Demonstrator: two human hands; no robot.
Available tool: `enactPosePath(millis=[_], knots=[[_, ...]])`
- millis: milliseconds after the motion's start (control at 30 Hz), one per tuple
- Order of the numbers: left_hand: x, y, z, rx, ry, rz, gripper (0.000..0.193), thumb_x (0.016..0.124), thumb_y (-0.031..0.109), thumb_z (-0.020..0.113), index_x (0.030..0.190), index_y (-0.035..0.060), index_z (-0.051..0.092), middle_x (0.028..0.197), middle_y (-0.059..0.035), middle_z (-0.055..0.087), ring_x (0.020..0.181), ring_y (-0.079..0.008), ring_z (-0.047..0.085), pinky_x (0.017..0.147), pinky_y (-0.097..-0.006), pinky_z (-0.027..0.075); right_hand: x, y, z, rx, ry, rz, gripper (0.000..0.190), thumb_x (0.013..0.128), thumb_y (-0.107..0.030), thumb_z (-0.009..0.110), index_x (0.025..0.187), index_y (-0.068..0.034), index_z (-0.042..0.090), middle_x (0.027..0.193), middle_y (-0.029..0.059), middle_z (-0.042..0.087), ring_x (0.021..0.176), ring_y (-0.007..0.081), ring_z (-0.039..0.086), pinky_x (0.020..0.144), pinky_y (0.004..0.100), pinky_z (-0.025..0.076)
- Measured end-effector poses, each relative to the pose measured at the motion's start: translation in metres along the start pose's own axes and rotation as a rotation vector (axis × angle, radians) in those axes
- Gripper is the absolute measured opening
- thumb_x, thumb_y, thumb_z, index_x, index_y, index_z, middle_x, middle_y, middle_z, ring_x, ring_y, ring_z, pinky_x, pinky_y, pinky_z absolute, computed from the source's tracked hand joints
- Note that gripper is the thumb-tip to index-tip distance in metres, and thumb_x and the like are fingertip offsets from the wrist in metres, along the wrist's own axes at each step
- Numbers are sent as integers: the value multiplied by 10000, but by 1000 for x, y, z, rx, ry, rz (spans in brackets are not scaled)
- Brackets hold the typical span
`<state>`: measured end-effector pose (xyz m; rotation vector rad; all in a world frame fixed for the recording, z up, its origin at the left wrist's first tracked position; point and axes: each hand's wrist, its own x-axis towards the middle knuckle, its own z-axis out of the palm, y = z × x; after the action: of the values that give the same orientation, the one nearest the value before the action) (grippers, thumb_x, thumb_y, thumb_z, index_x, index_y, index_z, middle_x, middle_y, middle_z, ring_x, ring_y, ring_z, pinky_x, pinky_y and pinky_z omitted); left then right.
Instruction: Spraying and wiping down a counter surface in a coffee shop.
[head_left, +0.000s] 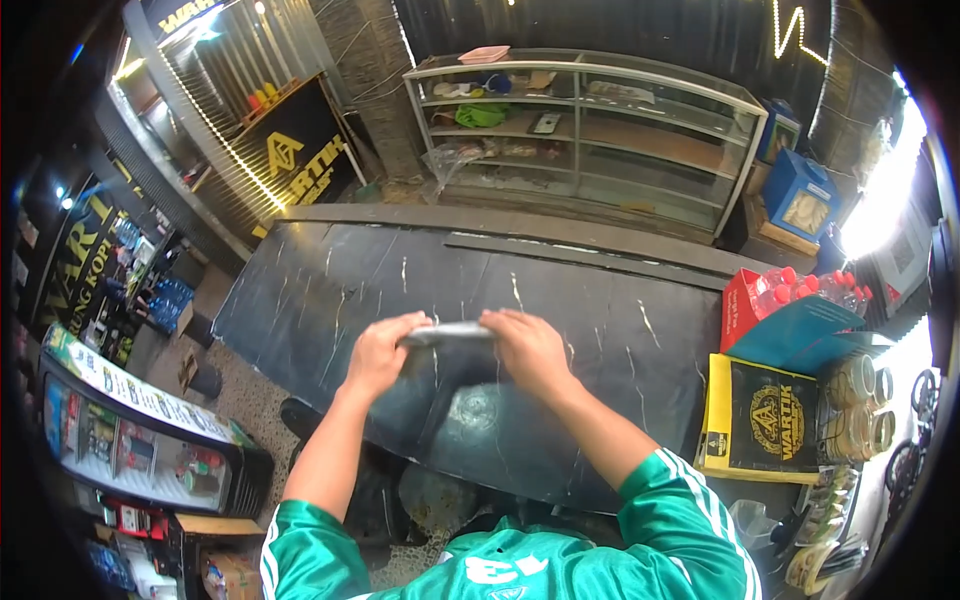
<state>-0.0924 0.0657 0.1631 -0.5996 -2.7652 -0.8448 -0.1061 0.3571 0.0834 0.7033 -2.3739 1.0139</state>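
A thin, flat, light-coloured item (452, 331), seen nearly edge-on, is held up level between my two hands over the dark marble-patterned table (465, 281). My left hand (381, 355) grips its left end. Its right end is in the fingers of my right hand (527, 346). What the item is cannot be told at this angle. Beneath it, a dark blurred reflection or shadow shows on the glossy tabletop.
At the table's right stand a red and teal carton of bottles (780, 330), a yellow-and-black printed box or mat (761, 420) and glass jars (851, 379). A glass display case (577, 135) is beyond the table. A drinks fridge (142, 442) stands at the left.
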Motion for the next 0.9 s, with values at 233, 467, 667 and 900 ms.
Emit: enactPosePath(millis=[233, 467, 667, 900], knots=[[-58, -53, 64, 355, -373, -119, 587, 922, 276, 821, 1494, 274, 690, 1627, -43, 645, 1582, -278, 522, 1336, -708, 221, -42, 37, 36, -195, -579, -11, 419, 1025, -124, 612, 1410, -207, 757, 1613, 10, 670, 1617, 268, 485, 1328, 610, 336], [-54, -30, 107, 362, -363, -36, 944, 910, 575, 846, 1732, 366, 432, 1866, -143, 277, 1745, -323, 205, 1363, -727, 0, -78, 44, 42, -134, -492, -10, 360, 1031, -121, 625, 1340, -197, 795, 1618, -8, 663, 1606, 276, 494, 1347, 633, 305], [-64, -31, 134, 442, -401, 5, 807, 1061, 610, 655, 1777, 423, 333, 1887, -118, 223, 1746, -342, 184, 1391, -660, 101, -90, 34, 46, -92, -349, 12, 259, 997, -112, 699, 1223, -158, 818, 1545, 14, 717, 1580, 310, 523, 1333, 627, 329], [-94, -5, 140, 470, -388, -48, 670, 1143, 511, 560, 1772, 454, 336, 1889, -109, 221, 1737, -364, 209, 1381, -631, 203, -116, 11, 40, -117, -222, -8, 199, 929, -130, 744, 1106, -121, 834, 1374, 45, 806, 1512, 334, 581, 1246, 565, 408]])
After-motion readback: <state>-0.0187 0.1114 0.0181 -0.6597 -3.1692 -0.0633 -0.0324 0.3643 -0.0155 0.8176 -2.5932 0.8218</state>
